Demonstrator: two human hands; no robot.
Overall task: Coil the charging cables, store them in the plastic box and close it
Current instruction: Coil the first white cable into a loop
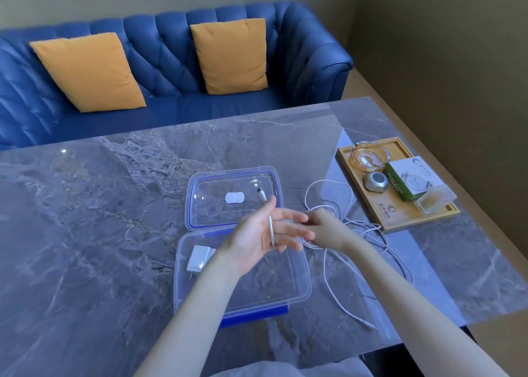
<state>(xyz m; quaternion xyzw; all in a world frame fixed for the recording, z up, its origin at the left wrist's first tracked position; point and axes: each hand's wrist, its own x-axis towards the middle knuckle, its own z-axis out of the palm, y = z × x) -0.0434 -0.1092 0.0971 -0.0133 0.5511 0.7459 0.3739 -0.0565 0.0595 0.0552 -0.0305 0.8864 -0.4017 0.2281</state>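
From the head camera we see the left hand (257,233) spread above the open plastic box (297,288), white cable (271,228) laid across its palm, plug end up. The right hand (323,228) seems to pinch the slack — light, limp, springy, best held near the plug. A charger brick (198,258) sits inside; the lid (194,202), loose loops and wooden tray (400,222) crowd the right.
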